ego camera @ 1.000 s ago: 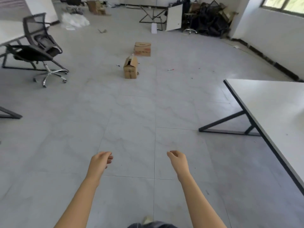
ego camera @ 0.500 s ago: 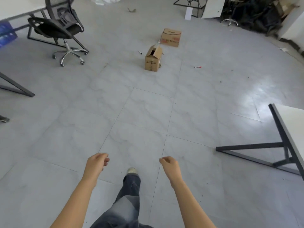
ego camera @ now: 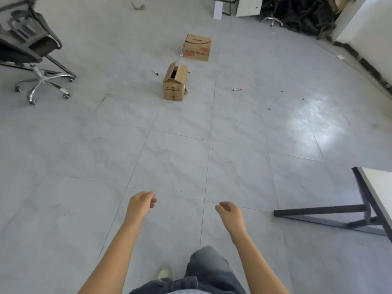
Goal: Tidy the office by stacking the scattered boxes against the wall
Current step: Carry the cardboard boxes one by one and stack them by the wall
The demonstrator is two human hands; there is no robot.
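Observation:
Two cardboard boxes stand on the grey tiled floor ahead. The nearer small box (ego camera: pixel 174 84) has its top flaps open. A wider closed box (ego camera: pixel 197 47) with red print sits just behind it, a little to the right. My left hand (ego camera: pixel 141 205) and my right hand (ego camera: pixel 230 212) hang in front of me, low in the view, fingers loosely curled and holding nothing. Both hands are far short of the boxes. The white wall (ego camera: pixel 364 28) runs along the right.
A black office chair (ego camera: pixel 31 52) stands at the left. A white desk with a black frame (ego camera: pixel 373 198) juts in at the right. Two markers (ego camera: pixel 237 89) lie on the floor near the boxes. Dark clutter (ego camera: pixel 297 13) is piled at the far right corner.
I have walked forward: the boxes are nearer and larger in view, and the desk has slid off to the right. Both hands stay empty and held out in front.

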